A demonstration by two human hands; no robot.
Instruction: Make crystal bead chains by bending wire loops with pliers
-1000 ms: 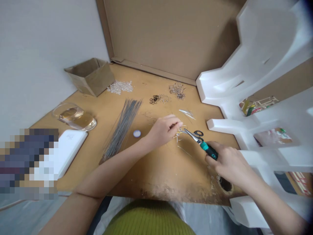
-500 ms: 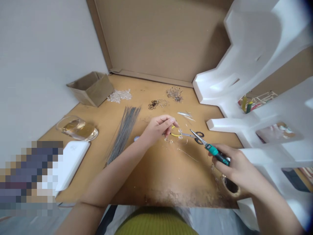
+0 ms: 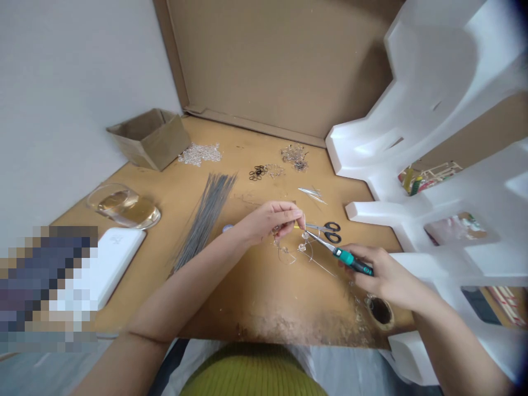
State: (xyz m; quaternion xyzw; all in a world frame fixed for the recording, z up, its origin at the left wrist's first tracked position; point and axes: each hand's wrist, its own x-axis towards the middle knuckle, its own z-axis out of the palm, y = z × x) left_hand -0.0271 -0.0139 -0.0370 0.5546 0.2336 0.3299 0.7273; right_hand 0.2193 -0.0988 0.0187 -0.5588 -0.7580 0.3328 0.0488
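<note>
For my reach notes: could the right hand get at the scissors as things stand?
Probably: the scissors lie close by, just beyond the pliers, their black handles uncovered. But the right hand holds those pliers, so its grip isn't free.

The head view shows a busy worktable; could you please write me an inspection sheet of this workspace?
Surface: tan table, darkly stained along its near edge.
Job's things: beaded wire; pliers, tips close by it; grey wire bundle; scissors.
Clutter: glass of amber liquid, white flat device.
Grippers: left hand pinches the beaded wire; right hand grips the pliers.
Cables: nothing clearly seen.
Surroundings: brown panel behind, white moulded piece at right.
</note>
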